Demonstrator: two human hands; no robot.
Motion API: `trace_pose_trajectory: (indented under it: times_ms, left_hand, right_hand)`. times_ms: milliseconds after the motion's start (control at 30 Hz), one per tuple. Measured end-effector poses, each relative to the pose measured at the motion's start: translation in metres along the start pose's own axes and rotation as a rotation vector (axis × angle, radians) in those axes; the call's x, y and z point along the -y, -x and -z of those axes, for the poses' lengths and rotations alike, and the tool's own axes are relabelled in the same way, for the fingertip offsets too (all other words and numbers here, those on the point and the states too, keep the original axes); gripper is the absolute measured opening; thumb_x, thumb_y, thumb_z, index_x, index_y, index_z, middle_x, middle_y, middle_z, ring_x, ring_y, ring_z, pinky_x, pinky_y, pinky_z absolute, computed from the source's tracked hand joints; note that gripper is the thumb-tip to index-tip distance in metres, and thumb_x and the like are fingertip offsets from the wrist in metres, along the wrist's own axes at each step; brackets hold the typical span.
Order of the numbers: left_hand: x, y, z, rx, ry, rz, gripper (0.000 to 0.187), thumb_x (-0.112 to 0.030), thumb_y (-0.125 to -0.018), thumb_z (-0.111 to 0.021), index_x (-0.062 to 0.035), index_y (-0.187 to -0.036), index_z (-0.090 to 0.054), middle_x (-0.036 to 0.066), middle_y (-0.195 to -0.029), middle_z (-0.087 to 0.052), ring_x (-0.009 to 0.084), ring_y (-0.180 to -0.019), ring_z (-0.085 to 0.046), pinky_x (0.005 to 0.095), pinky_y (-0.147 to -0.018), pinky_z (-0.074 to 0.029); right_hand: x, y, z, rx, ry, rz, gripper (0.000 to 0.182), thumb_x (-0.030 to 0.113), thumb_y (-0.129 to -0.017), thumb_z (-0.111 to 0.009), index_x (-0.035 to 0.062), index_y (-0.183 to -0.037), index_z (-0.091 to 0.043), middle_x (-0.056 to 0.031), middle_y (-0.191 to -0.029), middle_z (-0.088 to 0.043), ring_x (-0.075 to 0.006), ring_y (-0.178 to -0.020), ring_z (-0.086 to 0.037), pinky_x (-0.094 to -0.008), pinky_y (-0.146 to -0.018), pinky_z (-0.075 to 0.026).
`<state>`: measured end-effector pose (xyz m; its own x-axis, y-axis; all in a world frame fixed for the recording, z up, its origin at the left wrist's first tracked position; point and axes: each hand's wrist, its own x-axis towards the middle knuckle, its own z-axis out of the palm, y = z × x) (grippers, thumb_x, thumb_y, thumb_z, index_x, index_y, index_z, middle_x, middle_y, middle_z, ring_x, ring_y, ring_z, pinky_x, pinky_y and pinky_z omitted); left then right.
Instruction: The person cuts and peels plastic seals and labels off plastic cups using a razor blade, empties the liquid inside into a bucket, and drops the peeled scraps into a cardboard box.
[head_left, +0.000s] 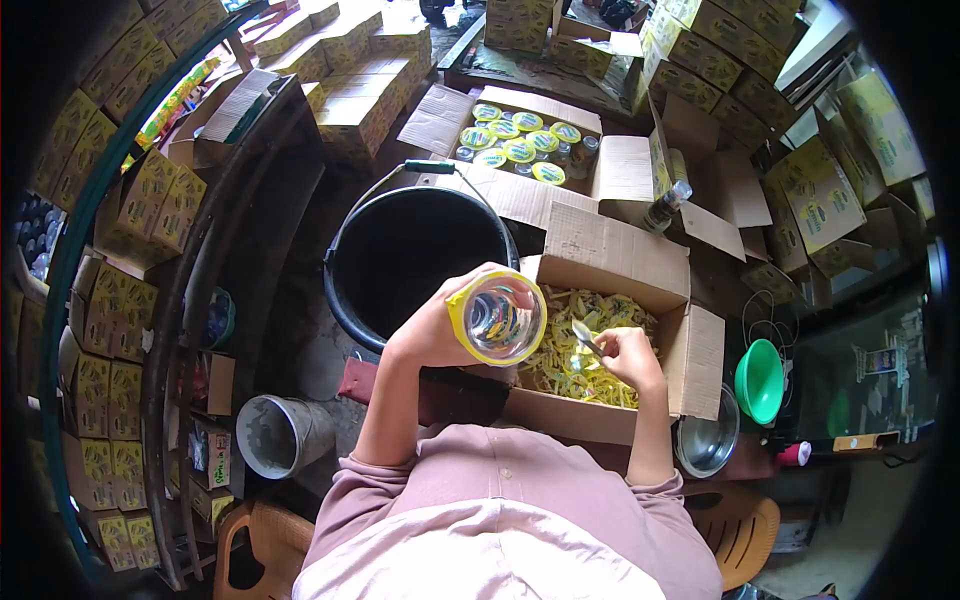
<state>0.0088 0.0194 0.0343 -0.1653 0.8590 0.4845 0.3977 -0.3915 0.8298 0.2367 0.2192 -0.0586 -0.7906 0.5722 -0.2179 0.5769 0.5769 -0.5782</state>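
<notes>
My left hand (440,325) grips a clear jar with a yellow rim (498,317), its open mouth turned up towards me, just above the near left corner of an open cardboard box (615,255). The box holds a heap of yellow strips (575,355). My right hand (632,357) is over that heap and pinches a small metal spoon (584,336) whose bowl points towards the jar.
A black bucket (400,255) stands left of the box. Behind it an open carton holds several jars with yellow lids (520,140). A green funnel (760,380), a metal bowl (708,440) and a grey pot (280,435) sit nearby. Stacked yellow cartons (350,70) surround the spot.
</notes>
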Motion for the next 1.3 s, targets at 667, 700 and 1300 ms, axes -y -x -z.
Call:
trace_pose_trajectory:
  times_ms: [667,700,1300]
  left_hand:
    - [0.033,0.015,-0.008,-0.262,0.019,0.097,0.053,-0.003,-0.058,-0.077,-0.0047,-0.105,-0.052,0.004,-0.094,-0.056,0.0106,-0.083,-0.056,0.0237,-0.075,-0.046]
    - [0.038,0.017,-0.008,-0.266,0.028,0.113,0.054,-0.003,-0.058,-0.077,-0.0047,-0.105,-0.052,0.004,-0.094,-0.056,0.0103,-0.084,-0.056,0.0236,-0.075,-0.046]
    - [0.052,0.027,-0.010,-0.510,-0.013,0.090,0.064,-0.002,-0.064,-0.074,-0.0057,-0.117,-0.039,0.010,-0.112,-0.048,0.0169,-0.101,-0.051,0.0293,-0.084,-0.042]
  right_hand:
    - [-0.009,0.006,0.015,0.042,-0.387,0.005,0.083,-0.007,-0.058,-0.060,0.0158,-0.134,-0.035,-0.0080,-0.112,-0.059,-0.0075,-0.057,-0.054,-0.0250,-0.055,-0.046]
    - [-0.009,0.007,0.015,0.052,-0.433,0.018,0.088,-0.007,-0.058,-0.060,0.0167,-0.137,-0.030,-0.0087,-0.115,-0.058,-0.0075,-0.056,-0.053,-0.0248,-0.054,-0.046]
    - [0.077,-0.013,0.007,-0.549,-0.469,0.279,0.033,-0.004,-0.069,-0.068,0.0086,-0.099,-0.065,-0.0061,-0.073,-0.064,-0.0102,-0.065,-0.060,-0.0230,-0.059,-0.049]
